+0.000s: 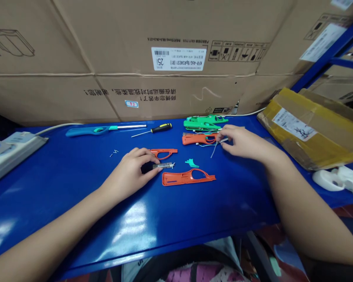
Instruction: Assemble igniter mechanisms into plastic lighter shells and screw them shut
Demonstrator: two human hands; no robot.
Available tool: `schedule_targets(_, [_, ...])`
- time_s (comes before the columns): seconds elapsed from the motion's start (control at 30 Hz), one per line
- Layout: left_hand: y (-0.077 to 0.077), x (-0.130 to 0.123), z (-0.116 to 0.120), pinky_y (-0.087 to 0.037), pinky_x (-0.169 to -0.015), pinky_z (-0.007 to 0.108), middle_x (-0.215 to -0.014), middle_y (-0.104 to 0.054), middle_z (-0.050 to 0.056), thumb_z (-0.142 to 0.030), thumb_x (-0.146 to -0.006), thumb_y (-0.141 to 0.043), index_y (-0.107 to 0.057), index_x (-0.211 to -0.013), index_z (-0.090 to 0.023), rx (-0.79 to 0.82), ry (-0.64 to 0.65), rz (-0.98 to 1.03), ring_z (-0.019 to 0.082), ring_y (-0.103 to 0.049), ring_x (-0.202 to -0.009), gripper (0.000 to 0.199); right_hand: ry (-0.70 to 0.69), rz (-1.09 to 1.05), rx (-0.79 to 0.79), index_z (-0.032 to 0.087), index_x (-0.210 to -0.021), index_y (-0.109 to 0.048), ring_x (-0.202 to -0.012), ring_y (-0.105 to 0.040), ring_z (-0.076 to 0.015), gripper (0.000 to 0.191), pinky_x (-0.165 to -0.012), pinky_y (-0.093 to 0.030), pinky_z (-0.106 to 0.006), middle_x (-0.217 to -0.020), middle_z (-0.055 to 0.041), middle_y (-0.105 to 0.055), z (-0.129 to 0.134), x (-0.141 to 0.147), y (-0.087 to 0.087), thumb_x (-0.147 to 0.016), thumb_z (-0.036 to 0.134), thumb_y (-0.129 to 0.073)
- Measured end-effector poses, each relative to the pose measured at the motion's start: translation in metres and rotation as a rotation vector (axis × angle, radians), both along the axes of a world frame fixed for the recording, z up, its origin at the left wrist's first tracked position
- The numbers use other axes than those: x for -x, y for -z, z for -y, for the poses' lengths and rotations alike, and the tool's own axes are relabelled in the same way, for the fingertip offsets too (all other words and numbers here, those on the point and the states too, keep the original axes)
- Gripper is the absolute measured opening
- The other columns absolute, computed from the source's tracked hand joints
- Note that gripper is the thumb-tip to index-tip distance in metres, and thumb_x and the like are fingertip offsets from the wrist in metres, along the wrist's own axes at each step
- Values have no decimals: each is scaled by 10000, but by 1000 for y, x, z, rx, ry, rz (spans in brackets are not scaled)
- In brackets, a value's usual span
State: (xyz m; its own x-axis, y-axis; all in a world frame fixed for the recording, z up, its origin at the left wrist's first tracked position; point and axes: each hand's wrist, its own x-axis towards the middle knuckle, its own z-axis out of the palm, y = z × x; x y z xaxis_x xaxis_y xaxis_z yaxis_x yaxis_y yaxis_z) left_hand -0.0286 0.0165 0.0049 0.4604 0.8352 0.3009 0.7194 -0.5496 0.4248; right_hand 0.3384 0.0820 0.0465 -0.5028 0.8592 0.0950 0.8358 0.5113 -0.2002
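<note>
My left hand rests on the blue bench, its fingers shut on a small black-and-metal cylinder, perhaps a lighter's burner part. Beside those fingers lie an orange plastic frame piece and an orange lighter shell half, with a small teal plastic part between them. My right hand pinches a thin metal piece with fine wire next to a partly assembled orange lighter body. Green lighter parts lie just behind it.
A teal lighter and a yellow-handled screwdriver lie at the back of the blue bench. A small metal bit lies left of my hands. A power strip, taped parcel and stacked cartons surround the bench.
</note>
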Motion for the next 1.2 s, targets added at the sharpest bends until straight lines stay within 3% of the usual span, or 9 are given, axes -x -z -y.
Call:
schedule_targets(0.2, [-6, -16, 13, -485, -945, 444, -1126, -666, 63, -421, -942, -634, -691, -1136, -257, -38, 55, -5, 256, -603, -1075, 261, 22, -16, 58, 194, -964, -678, -1007, -624, -284, 181, -883, -500, -410, -1045, -100, -654, -12, -20, -2, -790, 191, -628])
schedule_targets(0.33, [-5, -24, 19, -459, -980, 460, -1176, -643, 77, -437, -942, -635, -692, -1121, -251, -42, 141, -69, 265, -586, -1109, 265, -17, -52, 107, 211, -949, -709, -989, -628, -270, 175, -893, -499, -416, -1022, -87, -654, -19, -25, 4, -816, 320, -674])
schedule_targets(0.5, [-6, -21, 20, -449, -979, 445, -1138, -638, 64, -411, -950, -617, -700, -1005, -242, -50, 162, -81, 254, -574, -1104, 196, -57, -88, 130, 202, -888, -678, -888, -632, -220, 135, -820, -498, -356, -983, -78, -667, -19, -22, 6, -866, 326, -630])
schedule_targets(0.77, [-18, -13, 22, -442, -939, 435, -1094, -656, 43, -430, -923, -635, -704, -934, -260, -48, 170, -149, 254, -591, -1069, 184, -118, -182, 130, 191, -925, -657, -716, -549, -168, 185, -671, -432, -289, -856, -43, -679, 5, 2, -14, -917, 361, -586])
schedule_targets(0.97, [-21, -17, 21, -442, -944, 402, -1101, -675, 31, -430, -918, -653, -691, -1057, -276, -29, 170, -71, 231, -604, -1056, 211, -246, -280, 142, 191, -955, -626, -815, -572, -178, 148, -752, -453, -299, -934, -55, -676, 18, 24, -10, -939, 332, -580])
schedule_targets(1.2, [-18, -23, 23, -404, -966, 406, -1084, -692, 8, -492, -884, -695, -692, -1045, -269, 34, 234, -117, 223, -598, -1038, 275, -242, -160, 285, 180, -936, -639, -745, -581, -155, 105, -672, -439, -277, -905, -42, -686, 31, 46, -2, -937, 260, -571])
